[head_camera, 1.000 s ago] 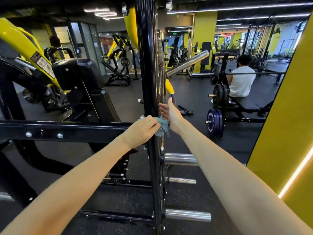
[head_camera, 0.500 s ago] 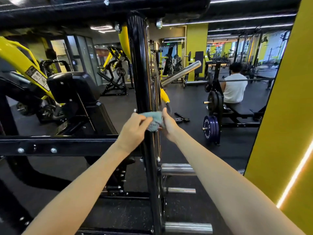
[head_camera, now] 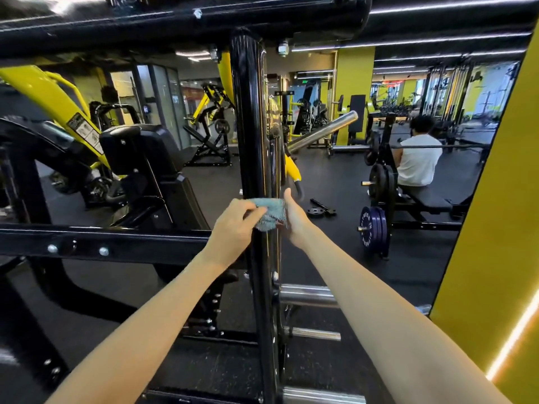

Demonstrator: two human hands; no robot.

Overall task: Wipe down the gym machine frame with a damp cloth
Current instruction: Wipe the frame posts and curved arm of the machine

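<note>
Upright post (head_camera: pixel 250 126): dead centre, under the overhead beam (head_camera: pixel 175 16).
Cloth (head_camera: pixel 269 212): across the post's front, just above the crossbar (head_camera: pixel 116 243).
Left hand (head_camera: pixel 233 228): left of the post, pinching the cloth.
Right hand (head_camera: pixel 294 220): right of the post, against the cloth's end, fingers hidden behind.
Pegs (head_camera: pixel 306 295): below, jutting right.
Seated person (head_camera: pixel 420 161): far right, behind the weight plates (head_camera: pixel 374 228).

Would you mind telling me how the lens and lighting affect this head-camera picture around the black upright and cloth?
Head view: the wide-angle lens bows the top crossbar; ceiling lights streak glare down the glossy black upright and the chrome bar; the cloth between the left hand and right hand looks slightly smeared at its right edge.
</note>
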